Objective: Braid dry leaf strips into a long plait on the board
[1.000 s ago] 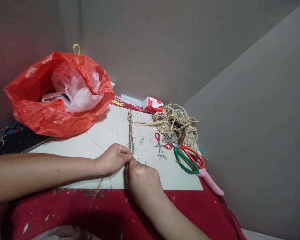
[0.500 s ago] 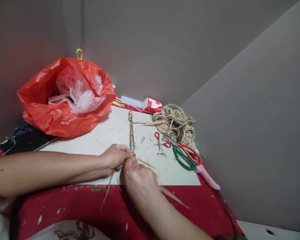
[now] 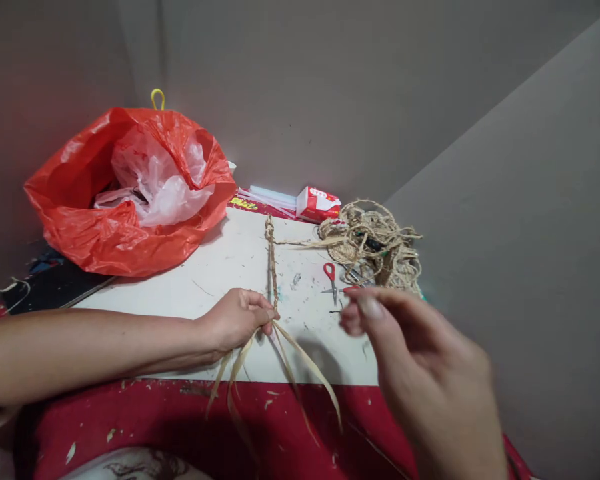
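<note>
Near the middle of the white board [image 3: 180,293], my left hand [image 3: 237,320] pinches the lower end of a thin braided straw cord [image 3: 273,267]. Loose pale straw strands [image 3: 310,363] fan out below its fingertips and hang over the red cloth. My right hand [image 3: 405,347] is raised at the right, apart from the cord, with thumb and forefinger together; whatever is between them, if anything, is too small or blurred to make out. Small red-handled scissors [image 3: 330,273] lie just beyond it, partly covered by the fingers.
A large red plastic bag [image 3: 130,247] stands at the back left. Behind the board is a red and white box [image 3: 319,204]. Coiled straw rope [image 3: 375,233] is heaped at the back right. Straw scraps dot the red cloth [image 3: 145,413] in front.
My right hand has left the cord and moved up and right, now hiding the large scissors. My left hand keeps its hold. The strands below it now show more fully, and the view has shifted slightly.
</note>
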Available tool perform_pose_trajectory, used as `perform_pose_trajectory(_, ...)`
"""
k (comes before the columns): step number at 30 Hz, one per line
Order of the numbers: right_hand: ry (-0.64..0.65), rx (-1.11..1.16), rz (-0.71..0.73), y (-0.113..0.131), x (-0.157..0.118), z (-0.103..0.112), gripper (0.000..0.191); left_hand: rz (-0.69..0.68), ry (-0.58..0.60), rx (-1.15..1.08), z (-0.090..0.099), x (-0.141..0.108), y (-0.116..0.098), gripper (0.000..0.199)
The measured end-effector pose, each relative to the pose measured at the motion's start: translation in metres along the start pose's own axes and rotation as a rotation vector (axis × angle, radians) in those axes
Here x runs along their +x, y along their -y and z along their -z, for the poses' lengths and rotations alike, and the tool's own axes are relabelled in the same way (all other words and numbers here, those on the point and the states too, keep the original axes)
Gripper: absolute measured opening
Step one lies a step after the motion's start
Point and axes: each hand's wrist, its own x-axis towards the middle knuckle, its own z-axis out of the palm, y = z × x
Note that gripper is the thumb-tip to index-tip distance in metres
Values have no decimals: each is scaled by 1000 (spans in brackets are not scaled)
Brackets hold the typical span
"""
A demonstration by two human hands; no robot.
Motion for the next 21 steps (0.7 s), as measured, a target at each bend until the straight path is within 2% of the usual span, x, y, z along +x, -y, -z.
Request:
perform_pose_trajectory(1,25,168,-108,-4,8,-3,30,-27,-1,6,0,0,0,14)
perform_pose_trajectory(3,302,452,-319,-14,19,-19,39,-82,11,-16,0,-1,0,16)
perform_pose_trajectory(6,649,687,-474,-26,21,-47,36,-125,68,-85,-1,1,4,19)
perform_pose_trajectory(8,769,767,-525,-33,20,-56,40,-129,73,-94,-1,3,7,20)
perform_pose_trajectory(13,905,854,-561,-47,26,-55,38,-117,22,-48,-2,6,13,22)
perform_pose_trajectory(19,983,929,-411,-51,32,-50,29,-119,131,-170,-3,3,9,29)
perform_pose_trajectory(21,1006,934,-418,-51,33,-50,23,-130,131,-135,-3,3,9,26)
